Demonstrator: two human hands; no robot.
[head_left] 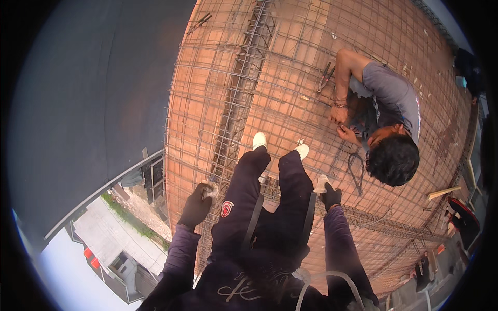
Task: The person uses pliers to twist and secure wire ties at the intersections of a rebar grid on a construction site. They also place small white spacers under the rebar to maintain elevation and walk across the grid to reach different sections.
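My left hand [196, 208], in a dark glove, is closed round a pale, rough-edged chunk [211, 191] beside my left thigh. Past my right knee, my gloved right hand [331, 198] grips another pale, flat-sided chunk [321, 183]; it looks like stone or concrete, but I cannot tell which. Both hands are held above a grid of steel reinforcing bars [290, 93] laid over reddish-brown boards. My white shoes [260, 140] stand on the grid between the two hands.
A co-worker [391, 98] crouches at the right, hands low at the bars. Pliers [326, 76] lie by that person's arm, another tool [199, 23] lies far left, and a dark wire loop [356, 171] nearer. A beam cage [238, 88] runs lengthwise; the deck's left edge drops off.
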